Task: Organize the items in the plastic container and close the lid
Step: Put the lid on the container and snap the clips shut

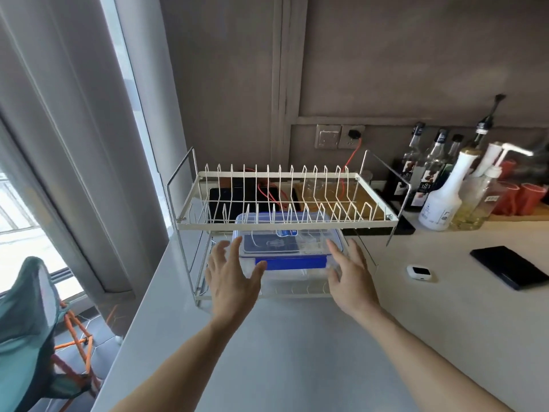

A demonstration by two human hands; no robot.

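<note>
**Hands at a lidded container in a dish rack**

A pale kitchen counter (285, 352) fills the foreground. Two bare forearms reach across it. The left hand (233, 275) and right hand (352, 276) are spread with fingers straight, grasping nothing, at either end of the clear plastic container (289, 263). Its blue-clipped lid (289, 239) is on, and it sits on the lower tier of a white wire dish rack (282, 203). Bottles (439, 185) stand far right against the wall.

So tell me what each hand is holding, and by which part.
Nothing is held. The left hand and right hand are open on either side of the plastic container on the rack's lower shelf.
</note>
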